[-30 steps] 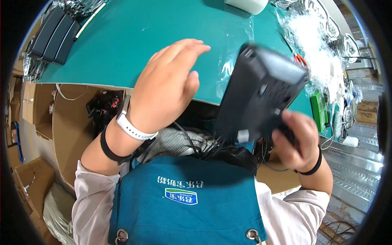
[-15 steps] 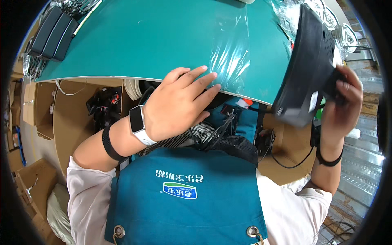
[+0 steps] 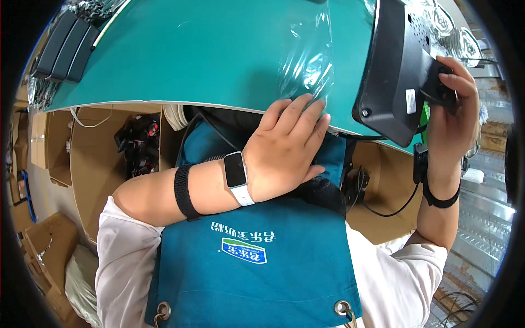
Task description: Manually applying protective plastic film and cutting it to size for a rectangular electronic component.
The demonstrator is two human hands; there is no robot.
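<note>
A clear plastic bag (image 3: 306,52) lies flat on the green tabletop. My left hand (image 3: 284,145) rests at the table's near edge, fingers stretched out and tips touching the near end of the bag. My right hand (image 3: 458,106) grips the stand-like bracket on the back of a black flat electronic device (image 3: 385,82). The device is tilted up at the table's right side, with small holes near its top and a white label low down. What exactly the device is, I cannot tell.
Several black devices (image 3: 65,49) stand at the table's far left, beside bundled cables. Coiled white cables in plastic (image 3: 462,44) lie at the far right. Below the edge are cardboard boxes, one holding black bagged items (image 3: 139,142). A black cable (image 3: 402,205) hangs at the right.
My left hand has moved right along the table edge, onto the bag's near end. My right hand has shifted the black device slightly left and up.
</note>
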